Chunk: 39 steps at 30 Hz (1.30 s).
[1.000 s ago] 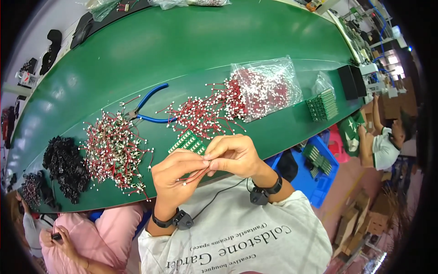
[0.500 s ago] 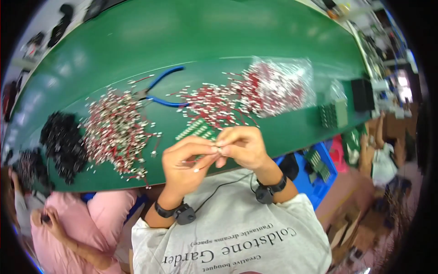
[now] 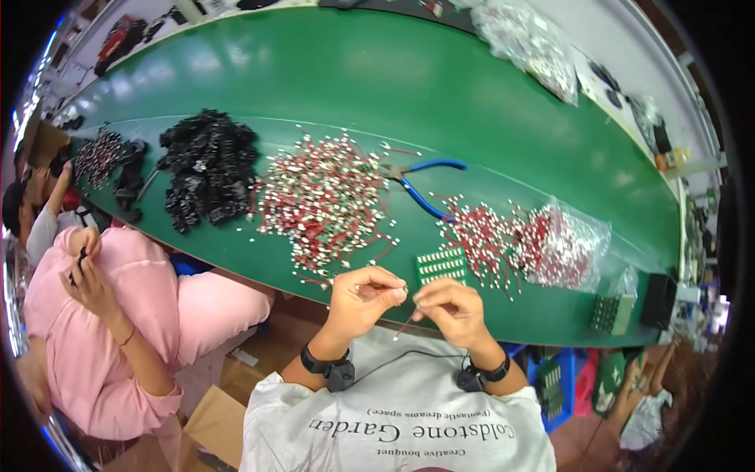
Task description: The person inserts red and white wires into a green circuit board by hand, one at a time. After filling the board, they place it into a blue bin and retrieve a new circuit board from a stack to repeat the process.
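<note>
Desk: green
Shirt: white; dark printed lettering, upside down in view
Wire pile: red/white, on desk
Left hand: pinching red lead
Right hand: pinching thin lead, just apart from left
Green board: on desk, beyond right hand

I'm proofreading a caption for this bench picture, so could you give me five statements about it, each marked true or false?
1. The left hand holds blue-handled metal pliers. False: the blue-handled metal pliers lie on the long green table.
2. A thin wire with a small white end hangs from the right hand. True.
3. A heap of black parts lies left of the largest heap of red wires with white connectors. True.
4. A black box stands at the table's left end. False: the black box is near its right end.
5. A green circuit-board panel lies just beyond the right hand. True.
</note>
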Motion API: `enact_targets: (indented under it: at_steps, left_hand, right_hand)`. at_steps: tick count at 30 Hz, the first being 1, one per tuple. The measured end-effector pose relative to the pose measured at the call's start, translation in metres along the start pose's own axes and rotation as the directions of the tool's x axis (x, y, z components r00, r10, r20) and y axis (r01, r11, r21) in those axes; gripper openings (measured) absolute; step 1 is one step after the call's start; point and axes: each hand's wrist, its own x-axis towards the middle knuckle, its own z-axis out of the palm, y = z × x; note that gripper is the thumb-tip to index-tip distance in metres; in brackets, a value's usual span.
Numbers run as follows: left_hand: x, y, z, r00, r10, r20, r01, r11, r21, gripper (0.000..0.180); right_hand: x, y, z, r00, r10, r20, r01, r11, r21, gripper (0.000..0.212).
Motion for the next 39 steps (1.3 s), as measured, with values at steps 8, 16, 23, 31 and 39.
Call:
enact_targets:
  at_steps: [8,16,23,31,39]
  left_hand:
    - [0.001,0.059,-0.056,0.787,0.572,-0.229,-0.220,0.609,0.762,0.017]
    - [0.044,0.095,-0.082,0.784,0.602,-0.151,-0.051,0.305,0.951,0.060]
    - [0.007,0.102,-0.063,0.830,0.551,-0.086,-0.137,0.351,0.926,0.076]
    - [0.012,0.063,0.001,0.833,-0.041,0.552,-0.273,0.838,0.473,0.053]
    - [0.002,0.000,-0.012,0.989,0.053,0.138,-0.070,0.990,0.121,0.036]
  right_hand:
    - [0.027,-0.029,-0.007,0.997,-0.078,-0.017,0.069,0.949,-0.308,0.011]
    - [0.151,-0.031,0.013,0.962,-0.166,0.216,0.270,0.689,-0.673,0.035]
    - [0.036,-0.037,-0.040,0.967,0.018,0.255,0.222,0.440,-0.870,0.077]
    - [0.014,-0.031,-0.051,0.962,0.197,0.189,0.114,0.341,-0.933,0.087]
    - [0.004,-0.022,-0.070,0.991,0.012,0.131,0.116,0.390,-0.914,0.091]
